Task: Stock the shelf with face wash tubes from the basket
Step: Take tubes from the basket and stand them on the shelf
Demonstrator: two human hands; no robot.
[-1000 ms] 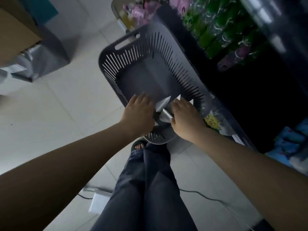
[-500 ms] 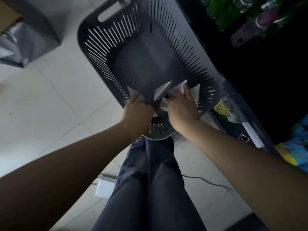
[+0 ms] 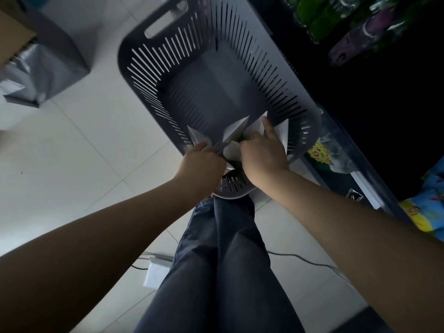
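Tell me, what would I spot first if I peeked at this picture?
A big grey slotted basket fills the middle of the view. At its near end, the left hand and the right hand both grip white face wash tubes. On the far right, green bottles shine out of a dark shelf.

The basket (image 3: 134, 51) stands on the floor (image 3: 84, 152); shelf (image 3: 365, 180) just to its right, box (image 3: 48, 58) well apart to its left. In its near end, face wash tubes (image 3: 236, 131) beneath left hand (image 3: 200, 165) and right hand (image 3: 263, 156).
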